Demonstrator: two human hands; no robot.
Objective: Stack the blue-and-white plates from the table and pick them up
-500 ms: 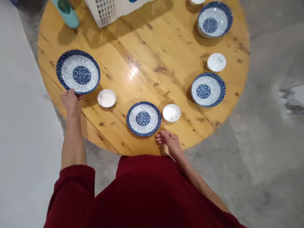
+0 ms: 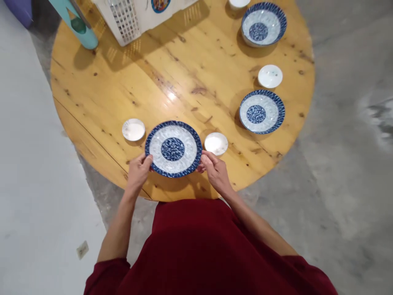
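Step in hand, as judged: a two-handed hold on a blue-rimmed plate (image 2: pixel 172 148) at the near side of the round table (image 2: pixel 184 73). The left hand (image 2: pixel 138 171) pinches its left rim, thumb on top; the right hand (image 2: pixel 216 170) grips its right rim likewise. The plate appears raised, between the left white dish (image 2: pixel 133 130) and the right white dish (image 2: pixel 215 143). What lies beneath is hidden. The next move seemingly calls for level, even control, clear of both dishes.
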